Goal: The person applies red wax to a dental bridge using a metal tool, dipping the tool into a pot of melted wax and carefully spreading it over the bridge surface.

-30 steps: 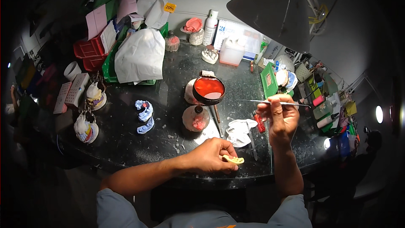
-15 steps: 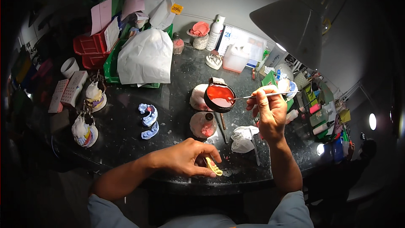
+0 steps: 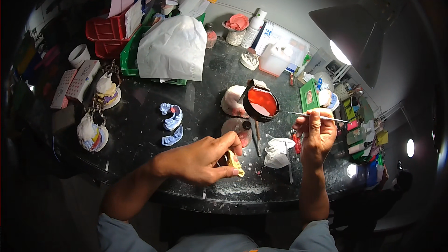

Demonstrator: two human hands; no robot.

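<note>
My left hand (image 3: 198, 158) pinches a small yellow dental cast (image 3: 236, 164) between thumb and fingers, just above the near part of the bench. A little pink shows on the cast, and the fingers hide its rest. In my right hand (image 3: 318, 135) lies a thin metal wax carver (image 3: 298, 113), held like a pen, with its far tip at the right rim of a black wax pot (image 3: 259, 115). Glossy red wax (image 3: 260, 99) fills the pot. Between my left hand and the pot stands a glass bottle (image 3: 230, 127) with a dark cap.
Two blue dental casts (image 3: 172, 117) lie left of centre. Mounted casts (image 3: 92, 133) stand farther left. A crumpled white cloth (image 3: 277, 153) and a metal tool (image 3: 290, 170) lie near my right forearm. Behind are a green bin (image 3: 129, 58) and a lamp (image 3: 347, 32).
The whole view has shifted, so the bench things sit farther right and higher. My left hand has turned the yellow cast more upright. The carver's tip is now at the pot's rim.
</note>
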